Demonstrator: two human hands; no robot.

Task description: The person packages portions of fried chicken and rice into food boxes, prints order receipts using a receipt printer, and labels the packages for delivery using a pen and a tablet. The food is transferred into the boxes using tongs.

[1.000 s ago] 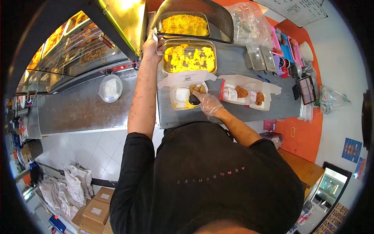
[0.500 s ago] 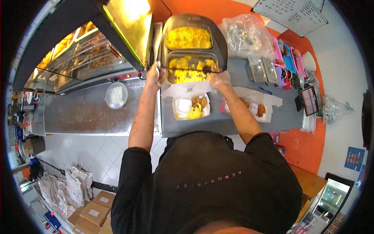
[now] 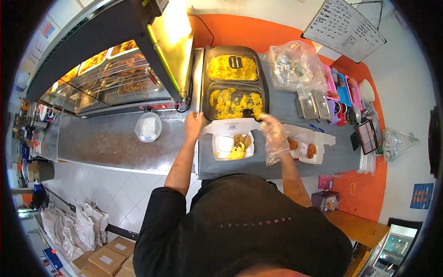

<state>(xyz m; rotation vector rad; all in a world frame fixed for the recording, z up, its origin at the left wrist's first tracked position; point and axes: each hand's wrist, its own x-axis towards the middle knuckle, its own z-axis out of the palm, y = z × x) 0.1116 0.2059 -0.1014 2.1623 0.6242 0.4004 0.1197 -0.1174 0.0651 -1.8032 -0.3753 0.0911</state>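
My bare left hand (image 3: pixel 194 124) is closed, its fingers curled at the front left corner of a black two-compartment food tray (image 3: pixel 206 87). What those fingers hold, if anything, is hidden. My right hand (image 3: pixel 273 134), in a clear plastic glove, has its fingers stretched toward the tray's front right corner. Yellow scrambled-egg-like food (image 3: pixel 230 99) lies in both compartments; a dark round knob (image 3: pixel 248 113) shows at the near one. Between my hands stands an open white takeaway box (image 3: pixel 230 127) with white rice (image 3: pixel 225 143), brown pieces (image 3: pixel 242 140) and yellow food (image 3: pixel 237 152).
Another open box (image 3: pixel 318 157) with fried pieces stands to the right. A lidded tub (image 3: pixel 148 127) sits on the left counter below a heated display case (image 3: pixel 124 92). Behind on the right are a plastic-wrapped bundle (image 3: pixel 295 64), metal containers (image 3: pixel 313 105) and coloured trays (image 3: pixel 342 87).
The clear cover that both hands held raised over the tray has come down. Both hands have moved nearer to me, and the right has shifted off its edge. The camera view has tilted up.
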